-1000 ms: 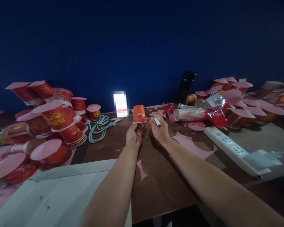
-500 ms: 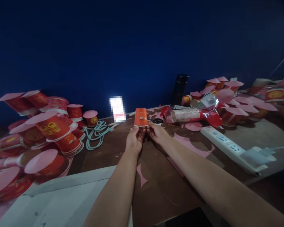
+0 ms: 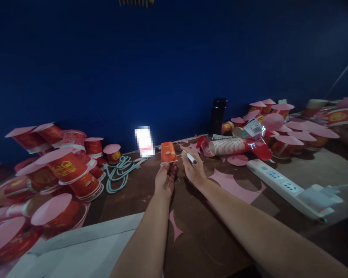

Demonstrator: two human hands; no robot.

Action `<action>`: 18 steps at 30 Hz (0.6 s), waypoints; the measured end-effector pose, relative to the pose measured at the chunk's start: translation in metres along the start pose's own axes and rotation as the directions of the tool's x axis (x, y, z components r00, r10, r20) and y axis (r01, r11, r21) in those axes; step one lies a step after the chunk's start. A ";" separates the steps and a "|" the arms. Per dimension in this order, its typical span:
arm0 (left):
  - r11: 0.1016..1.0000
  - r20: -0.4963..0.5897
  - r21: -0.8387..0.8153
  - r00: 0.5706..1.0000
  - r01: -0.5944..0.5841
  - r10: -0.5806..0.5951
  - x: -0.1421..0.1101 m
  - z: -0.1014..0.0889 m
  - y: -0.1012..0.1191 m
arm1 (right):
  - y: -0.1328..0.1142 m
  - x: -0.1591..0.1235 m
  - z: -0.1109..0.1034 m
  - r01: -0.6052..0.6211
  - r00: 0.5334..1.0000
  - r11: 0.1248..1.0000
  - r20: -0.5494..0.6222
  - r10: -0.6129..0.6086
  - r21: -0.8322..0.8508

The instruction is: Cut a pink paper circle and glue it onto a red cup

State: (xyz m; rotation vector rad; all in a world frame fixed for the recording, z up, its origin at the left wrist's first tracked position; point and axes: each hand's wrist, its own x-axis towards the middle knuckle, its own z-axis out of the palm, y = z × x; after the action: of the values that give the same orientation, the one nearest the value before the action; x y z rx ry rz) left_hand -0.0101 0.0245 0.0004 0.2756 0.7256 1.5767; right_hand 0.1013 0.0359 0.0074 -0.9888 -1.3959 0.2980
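My left hand (image 3: 165, 177) grips an orange-red paper cup (image 3: 168, 152) by its rim end. The cup stands upside down and leans slightly to the left, with small pale and dark marks on its side. To its right, my right hand (image 3: 193, 172) is closed round a white marker pen (image 3: 190, 157) with a dark end, held in a writing grip. The pen's front end is hidden by the fingers. A small gap separates the right fingers from the cup.
Red cups with pink paper discs (image 3: 65, 166) are heaped at left; more (image 3: 287, 139) stand at right. A sleeve of stacked cups (image 3: 227, 146), a black flask (image 3: 219, 116), a power strip (image 3: 275, 185), a blue cable (image 3: 118, 175), pink offcuts (image 3: 234, 187) and a white sheet (image 3: 84, 247) lie around.
My right hand has left the cup and now holds the white marker pen. The cup has tilted in my left hand. The view has shifted slightly.
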 end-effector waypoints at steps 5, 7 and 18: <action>1.000 0.044 -0.012 0.999 0.007 -0.007 -0.003 -0.001 0.000 | -0.019 -0.005 -0.005 0.222 0.973 0.974 0.074 -0.218 -0.051; 1.000 0.057 -0.016 0.998 -0.002 0.003 -0.004 -0.001 0.000 | -0.020 -0.007 -0.004 0.204 0.976 0.977 0.095 -0.197 -0.068; 0.999 0.063 -0.035 0.998 -0.016 0.018 -0.001 -0.001 -0.003 | -0.013 -0.008 -0.001 0.221 0.969 0.958 0.152 -0.194 -0.185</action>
State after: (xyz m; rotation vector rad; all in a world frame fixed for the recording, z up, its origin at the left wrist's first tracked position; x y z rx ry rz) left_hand -0.0082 0.0232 -0.0015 0.3055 0.6480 1.5880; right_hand 0.0955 0.0219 0.0117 -0.9890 -1.6619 0.0662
